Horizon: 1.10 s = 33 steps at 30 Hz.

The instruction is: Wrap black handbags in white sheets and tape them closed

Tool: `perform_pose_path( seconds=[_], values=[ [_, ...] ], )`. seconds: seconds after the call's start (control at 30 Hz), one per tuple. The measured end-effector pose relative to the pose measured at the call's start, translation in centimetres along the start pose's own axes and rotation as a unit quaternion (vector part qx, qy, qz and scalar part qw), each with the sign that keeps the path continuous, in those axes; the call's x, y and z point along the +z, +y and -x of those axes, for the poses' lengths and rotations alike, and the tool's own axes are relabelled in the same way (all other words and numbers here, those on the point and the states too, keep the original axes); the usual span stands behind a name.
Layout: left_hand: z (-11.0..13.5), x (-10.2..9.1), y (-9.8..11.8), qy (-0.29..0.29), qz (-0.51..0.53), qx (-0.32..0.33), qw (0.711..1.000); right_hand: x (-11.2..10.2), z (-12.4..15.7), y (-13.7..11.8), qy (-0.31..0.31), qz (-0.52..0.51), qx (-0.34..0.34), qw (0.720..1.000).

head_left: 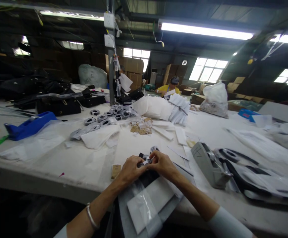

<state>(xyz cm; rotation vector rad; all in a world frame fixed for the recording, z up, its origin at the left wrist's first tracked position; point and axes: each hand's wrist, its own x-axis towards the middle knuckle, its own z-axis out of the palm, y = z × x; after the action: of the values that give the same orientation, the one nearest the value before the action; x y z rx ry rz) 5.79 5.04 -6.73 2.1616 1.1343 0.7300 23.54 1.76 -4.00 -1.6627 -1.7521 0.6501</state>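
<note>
My left hand and my right hand meet near the table's front edge, fingers closed in a pinch. Between them is a small grey-and-black coiled strap with a white bit on it; the fingers hide part of it. Just behind my right fingers lies another grey coil. Below my wrists, a flat package with a white sheet under clear plastic hangs over the edge. A small brown card lies left of my left hand.
Grey tape dispenser stands right, beside dark straps and plastic bags. A blue dispenser is at left. Further back are several strap coils, brown tags, white sheet stacks, black bags, a post and a person in yellow.
</note>
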Motion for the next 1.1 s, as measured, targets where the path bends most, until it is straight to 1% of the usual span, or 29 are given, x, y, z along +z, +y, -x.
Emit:
perform_pose_path(
  seconds=[0.07,0.1,0.13,0.17,0.2,0.27,0.3,0.37,0.4,0.43,0.47,0.53,0.6,0.7,0.9,1.0,1.1],
  values=[
    [-0.1,0.0,0.2,-0.004,0.005,-0.003,1.0,-0.4,0.4,0.4,0.009,-0.025,-0.011,1.0],
    [-0.1,0.0,0.4,-0.008,0.008,-0.003,1.0,-1.2,0.6,0.7,0.02,-0.039,-0.015,0.999],
    [-0.1,0.0,0.5,-0.014,0.011,-0.006,1.0,-2.3,1.0,1.3,0.035,-0.05,-0.016,0.998],
    [-0.1,-0.1,0.5,-0.019,0.016,-0.01,1.0,-3.9,1.4,2.0,0.056,-0.055,-0.011,0.997],
    [-0.1,-0.2,0.4,-0.024,0.023,-0.024,0.999,-5.9,2.0,3.0,0.084,-0.054,0.002,0.995],
    [-0.3,-0.3,0.0,-0.029,0.04,-0.043,0.998,-10.8,3.9,5.6,0.147,-0.032,0.059,0.987],
    [-0.5,-0.2,-0.3,-0.032,0.05,-0.05,0.997,-13.4,5.1,7.0,0.18,-0.016,0.095,0.979],
    [-0.8,-0.1,-1.0,-0.041,0.068,-0.06,0.995,-18.2,7.8,9.7,0.241,0.017,0.175,0.954],
    [-0.9,-0.1,-1.3,-0.044,0.075,-0.066,0.994,-20.2,9.0,11.0,0.259,0.029,0.204,0.944],
    [-1.0,0.0,-1.5,-0.047,0.079,-0.072,0.993,-21.6,10.2,12.2,0.271,0.037,0.232,0.933],
    [-1.2,0.1,-1.7,-0.05,0.082,-0.078,0.992,-22.6,11.1,13.4,0.274,0.038,0.254,0.927],
    [-1.4,0.1,-2.1,-0.054,0.084,-0.094,0.991,-23.3,12.2,15.3,0.258,0.02,0.29,0.921],
    [-1.6,0.1,-2.4,-0.056,0.083,-0.108,0.989,-22.9,12.4,16.8,0.232,-0.019,0.314,0.921],
    [-1.8,0.1,-2.8,-0.052,0.085,-0.113,0.989,-22.0,11.8,18.0,0.209,-0.073,0.332,0.917],
    [-1.7,0.1,-3.0,-0.037,0.076,-0.113,0.99,-21.8,10.8,18.6,0.218,-0.106,0.338,0.909],
    [-1.7,0.1,-2.9,-0.038,0.064,-0.117,0.99,-21.6,10.2,18.6,0.234,-0.109,0.326,0.909],
    [-1.7,0.0,-2.9,-0.034,0.059,-0.107,0.992,-21.4,10.0,18.3,0.252,-0.11,0.309,0.91]
  ],
)
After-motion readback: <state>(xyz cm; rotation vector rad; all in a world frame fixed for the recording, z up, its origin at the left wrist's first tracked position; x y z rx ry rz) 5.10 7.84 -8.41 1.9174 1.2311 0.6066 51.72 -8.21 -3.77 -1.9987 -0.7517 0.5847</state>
